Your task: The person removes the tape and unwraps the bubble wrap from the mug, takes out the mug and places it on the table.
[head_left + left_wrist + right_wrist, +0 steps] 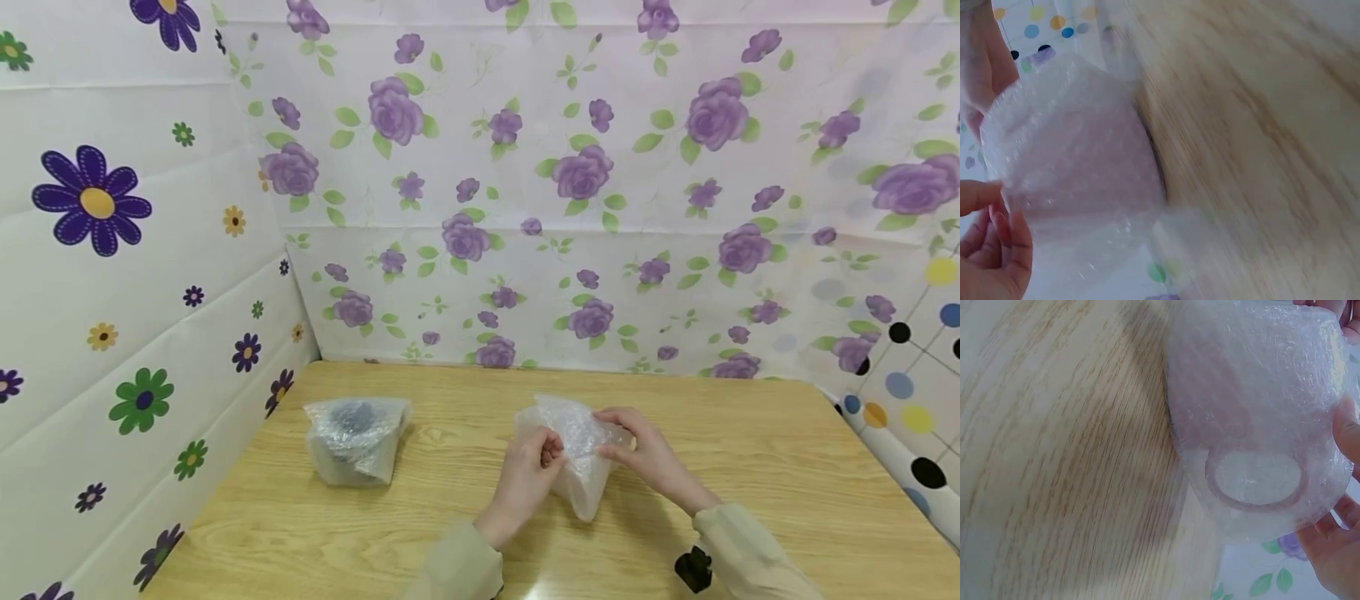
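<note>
A pink mug (pixel 1204 387) wrapped in clear bubble wrap (pixel 577 417) stands before me on the table, its looped handle (pixel 1211 478) showing through the plastic in the right wrist view. With thumb and curled fingers, my left hand (pixel 525 471) pinches the wrap near the top of the bundle. My right hand (pixel 652 454) grips the bundle from the right, thumb and fingers spread over the wrap. In the left wrist view the mug's pink wall (pixel 1085 156) shows blurred under the plastic. A loose corner of wrap hangs down toward me.
Another bubble-wrapped bundle (pixel 356 446), with a dark round part at its top, stands to the left on the wooden table (pixel 300 542). Flower-printed sheets (pixel 465 167) close off the back and left. A small black object (pixel 693 569) shows beside the right sleeve.
</note>
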